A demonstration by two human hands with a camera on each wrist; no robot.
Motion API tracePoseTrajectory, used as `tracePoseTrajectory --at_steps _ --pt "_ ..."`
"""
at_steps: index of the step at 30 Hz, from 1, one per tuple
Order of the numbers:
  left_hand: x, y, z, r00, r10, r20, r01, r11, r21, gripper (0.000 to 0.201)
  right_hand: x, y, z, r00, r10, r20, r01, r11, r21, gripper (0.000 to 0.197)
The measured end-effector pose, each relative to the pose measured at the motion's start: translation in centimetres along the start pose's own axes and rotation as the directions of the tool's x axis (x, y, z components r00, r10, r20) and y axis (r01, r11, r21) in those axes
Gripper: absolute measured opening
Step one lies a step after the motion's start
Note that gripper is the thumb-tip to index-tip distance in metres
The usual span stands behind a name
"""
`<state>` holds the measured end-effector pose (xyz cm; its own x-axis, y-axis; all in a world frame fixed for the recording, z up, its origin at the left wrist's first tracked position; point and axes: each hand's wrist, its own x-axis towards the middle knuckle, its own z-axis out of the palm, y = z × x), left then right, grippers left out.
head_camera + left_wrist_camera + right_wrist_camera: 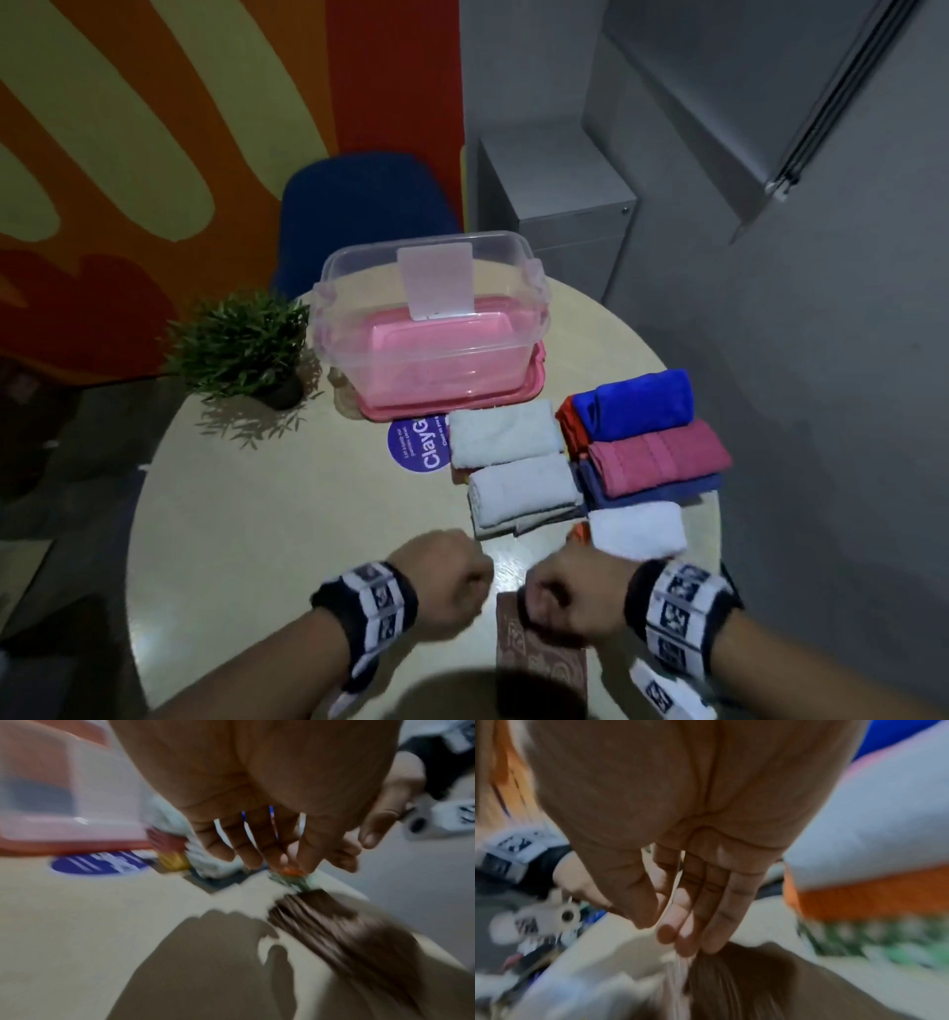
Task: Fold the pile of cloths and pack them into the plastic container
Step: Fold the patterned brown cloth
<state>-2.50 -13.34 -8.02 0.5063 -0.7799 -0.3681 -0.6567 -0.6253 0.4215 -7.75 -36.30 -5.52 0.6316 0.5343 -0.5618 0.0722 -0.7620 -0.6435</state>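
A brown patterned cloth lies flat at the table's near edge. My right hand hangs over its far end, fingers nearly straight and pointing down, tips at the cloth's edge. My left hand hovers just left of it above bare table, fingers straight, holding nothing. The clear plastic container stands at the back on a pink lid. Between it and my hands sit folded cloths: white, pale grey, blue, pink, white.
A small potted plant stands left of the container. A round purple sticker lies in front of it. The round beige table shows bare surface on its left half. A blue chair stands behind. Both wrist views are blurred.
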Motion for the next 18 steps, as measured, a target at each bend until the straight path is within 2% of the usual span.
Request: tracePoseTrajectory --at_steps 2,3,4,6,7,9,11,13,14,16,18 --pt "0.2 1.3 4.4 0.981 0.181 0.067 -0.184 0.982 0.044 0.015 -0.7 1.7 4.2 0.998 -0.011 0.069 0.013 0.999 -0.039 0.040" --pt "0.3 1.9 5.7 0.974 0.217 0.065 -0.218 0.976 -0.003 0.019 -0.9 2.7 5.7 0.996 -0.012 0.093 0.017 0.998 -0.061 0.047" --pt "0.4 2.1 7.2 0.960 0.274 0.060 -0.276 0.961 0.025 0.025 -1.2 3.5 6.9 0.995 -0.013 0.095 0.021 0.996 -0.083 0.054" --pt "0.7 2.2 10.1 0.949 0.315 0.034 -0.316 0.936 0.157 0.033 -1.5 5.0 8.6 0.998 -0.023 0.055 0.031 0.988 -0.151 0.067" --pt "0.5 2.2 10.8 0.957 0.284 0.056 -0.290 0.933 0.214 0.034 -1.4 5.6 9.3 0.999 -0.043 0.012 0.045 0.980 -0.191 0.063" --pt "0.6 1.8 12.0 0.971 0.241 0.000 -0.232 0.934 0.270 0.033 -1.1 7.2 10.7 0.996 -0.075 -0.055 0.059 0.965 -0.254 0.044" --pt "0.8 1.9 11.7 0.982 0.176 -0.064 -0.163 0.971 0.174 0.024 -0.8 8.1 11.4 0.987 -0.091 -0.130 0.057 0.968 -0.246 0.036" --pt "0.9 2.7 10.6 0.985 0.116 -0.131 -0.123 0.991 -0.046 0.011 -1.2 7.8 11.1 0.971 -0.083 -0.224 0.056 0.991 -0.124 0.028" --pt "0.9 3.1 10.3 0.989 0.044 -0.142 -0.070 0.982 -0.178 0.009 -1.5 7.6 10.9 0.958 -0.050 -0.283 0.039 0.998 -0.045 0.020" --pt "0.8 3.6 9.8 0.981 -0.142 -0.134 0.085 0.927 -0.366 0.013 -2.0 7.4 10.5 0.913 0.084 -0.400 -0.022 0.988 0.155 0.006" --pt "1.1 3.6 9.7 0.949 -0.306 -0.077 0.236 0.850 -0.470 0.014 -1.8 7.6 10.6 0.847 0.247 -0.471 -0.067 0.928 0.367 0.008"
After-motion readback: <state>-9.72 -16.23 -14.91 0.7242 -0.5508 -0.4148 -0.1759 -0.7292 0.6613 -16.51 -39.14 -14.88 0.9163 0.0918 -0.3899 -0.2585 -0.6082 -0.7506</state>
